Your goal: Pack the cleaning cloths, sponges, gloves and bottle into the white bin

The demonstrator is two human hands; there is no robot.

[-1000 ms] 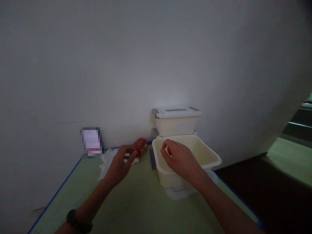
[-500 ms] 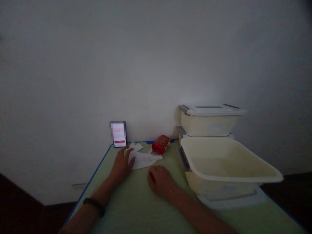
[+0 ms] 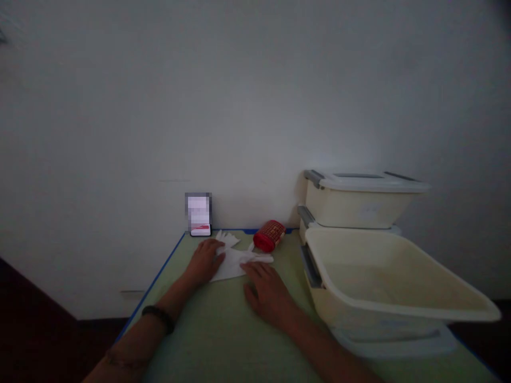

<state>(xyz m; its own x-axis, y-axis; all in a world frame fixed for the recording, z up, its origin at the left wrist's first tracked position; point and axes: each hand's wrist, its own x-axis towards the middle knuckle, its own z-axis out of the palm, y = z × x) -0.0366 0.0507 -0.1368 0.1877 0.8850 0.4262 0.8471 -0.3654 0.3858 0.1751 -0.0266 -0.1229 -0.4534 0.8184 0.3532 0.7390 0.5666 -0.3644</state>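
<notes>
Right hand point(image 3: 271, 292): shifted from open storage bin point(image 3: 359, 314) to white gloves point(image 3: 231, 266), fingers extended, thumb apart. Left hand point(image 3: 203, 263): at gloves' opposite edge; cannot tell if pinching. Gloves: flat on worktop point(image 3: 215, 324), now reachable by both hands.

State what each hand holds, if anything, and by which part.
A hold cannot be confirmed: left hand at the left side of the white gloves, right hand at their near edge.

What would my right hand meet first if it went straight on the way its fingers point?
Most likely the white gloves: the right hand's fingertips overlap their edge in this view, though whether they touch the fabric or hover just above is unclear.
</notes>
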